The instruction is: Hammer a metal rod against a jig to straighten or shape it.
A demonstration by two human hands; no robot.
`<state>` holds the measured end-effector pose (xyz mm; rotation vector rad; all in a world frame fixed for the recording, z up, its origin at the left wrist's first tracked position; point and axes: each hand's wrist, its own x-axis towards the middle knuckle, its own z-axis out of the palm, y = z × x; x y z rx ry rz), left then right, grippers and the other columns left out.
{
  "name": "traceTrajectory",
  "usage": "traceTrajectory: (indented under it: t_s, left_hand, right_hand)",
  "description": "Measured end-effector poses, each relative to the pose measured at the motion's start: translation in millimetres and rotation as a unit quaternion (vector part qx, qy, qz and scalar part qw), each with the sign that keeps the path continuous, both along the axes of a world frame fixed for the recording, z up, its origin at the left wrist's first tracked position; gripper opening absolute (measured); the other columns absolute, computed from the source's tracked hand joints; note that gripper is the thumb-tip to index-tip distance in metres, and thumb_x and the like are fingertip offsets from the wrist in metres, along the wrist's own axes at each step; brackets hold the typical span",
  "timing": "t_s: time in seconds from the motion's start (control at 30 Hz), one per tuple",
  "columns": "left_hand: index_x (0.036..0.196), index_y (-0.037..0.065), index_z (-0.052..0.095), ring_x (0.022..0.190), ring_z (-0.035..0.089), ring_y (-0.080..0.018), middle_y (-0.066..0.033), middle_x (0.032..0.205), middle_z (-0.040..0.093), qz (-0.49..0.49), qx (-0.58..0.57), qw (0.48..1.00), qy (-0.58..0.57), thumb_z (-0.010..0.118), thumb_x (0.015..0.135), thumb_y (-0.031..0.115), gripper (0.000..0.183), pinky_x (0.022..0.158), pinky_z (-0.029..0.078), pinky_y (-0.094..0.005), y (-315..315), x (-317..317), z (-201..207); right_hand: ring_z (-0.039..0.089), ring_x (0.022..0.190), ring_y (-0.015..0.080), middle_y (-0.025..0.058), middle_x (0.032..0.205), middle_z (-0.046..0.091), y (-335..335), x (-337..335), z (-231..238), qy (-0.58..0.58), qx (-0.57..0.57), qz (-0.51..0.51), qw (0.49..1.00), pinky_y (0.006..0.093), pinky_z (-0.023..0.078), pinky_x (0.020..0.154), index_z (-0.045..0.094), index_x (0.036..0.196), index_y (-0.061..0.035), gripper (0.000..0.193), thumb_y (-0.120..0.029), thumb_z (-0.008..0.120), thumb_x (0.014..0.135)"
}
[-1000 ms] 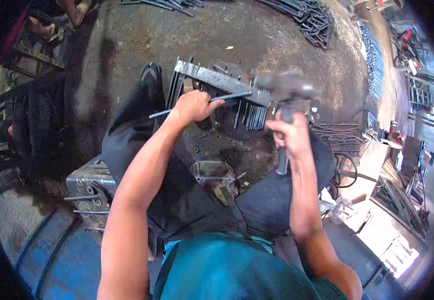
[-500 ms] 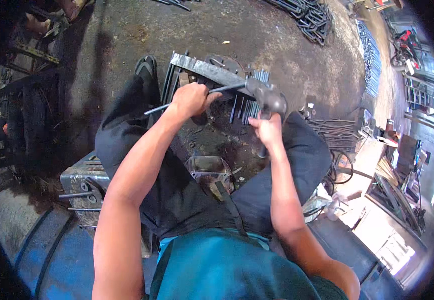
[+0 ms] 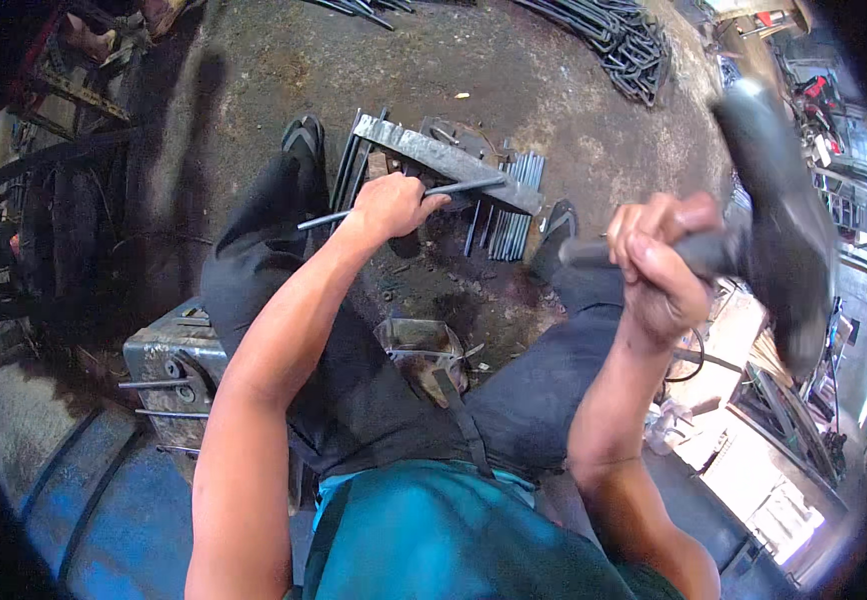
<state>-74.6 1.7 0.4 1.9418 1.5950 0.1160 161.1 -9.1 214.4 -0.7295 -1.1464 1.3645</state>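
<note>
My left hand is closed round a thin metal rod. The rod slants up to the right, and its far end lies over a thick flat steel bar. My right hand grips the handle of a hammer, raised to the right of the bar. The big dark hammer head is smeared by motion. Several short rods lie side by side under and beyond the bar's right end. More dark rods stand by its left end.
A scuffed metal block with rods poking out stands left of my seat. A clear plastic piece lies between my legs. Bent black rods are heaped on the floor at the far right. Boards and scrap lie along the right side.
My right hand has swung the hammer up and to the right, away from the rod and bar. The left hand still holds the rod in nearly the same place.
</note>
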Motion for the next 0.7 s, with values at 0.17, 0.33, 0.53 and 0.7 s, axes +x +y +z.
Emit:
traceTrajectory:
  t_s: [0.17,0.33,0.53,0.7]
  left_hand:
    - [0.076,-0.002,0.070,0.075,0.064,-0.0463,-0.0282,0.071,0.064,-0.001,0.011,1.000,-0.011,0.052,0.091,0.055,0.062,0.072,0.052,-0.0520,-1,1,0]
    - [0.076,-0.001,0.071,0.079,0.068,-0.0416,-0.0262,0.078,0.067,0.013,0.017,1.000,0.017,0.053,0.091,0.055,0.060,0.072,0.054,-0.0489,-2,1,-2]
    - [0.079,-0.001,0.072,0.082,0.068,-0.0417,-0.0247,0.083,0.069,-0.004,0.010,0.999,0.030,0.054,0.090,0.056,0.061,0.074,0.055,-0.0489,-2,-2,-2]
    - [0.080,-0.002,0.072,0.081,0.068,-0.0423,-0.0252,0.082,0.068,0.012,-0.019,1.000,0.009,0.055,0.089,0.057,0.061,0.076,0.054,-0.0496,-4,0,0]
  right_hand:
    - [0.044,0.048,0.0116,0.0006,0.063,0.049,-17,-7,-78,-0.123,-0.148,-0.074,0.978,0.0253,0.035,0.046,0.050,0.081,-0.0055,0.022,0.003,0.067,0.070]
    - [0.041,0.039,0.0102,-0.0012,0.054,0.045,-41,-4,-148,-0.274,-0.420,-0.090,0.860,0.0276,0.032,0.038,0.051,0.070,-0.0071,0.020,0.004,0.067,0.066]
    - [0.041,0.038,0.0077,-0.0019,0.058,0.046,-33,-13,-91,-0.242,-0.421,-0.057,0.873,0.0241,0.030,0.034,0.050,0.074,-0.0073,0.022,0.009,0.064,0.067]
    - [0.042,0.042,0.0128,0.0045,0.064,0.050,-8,-13,-4,-0.059,-0.128,-0.103,0.985,0.0260,0.032,0.038,0.053,0.097,-0.0047,0.035,0.011,0.058,0.066]
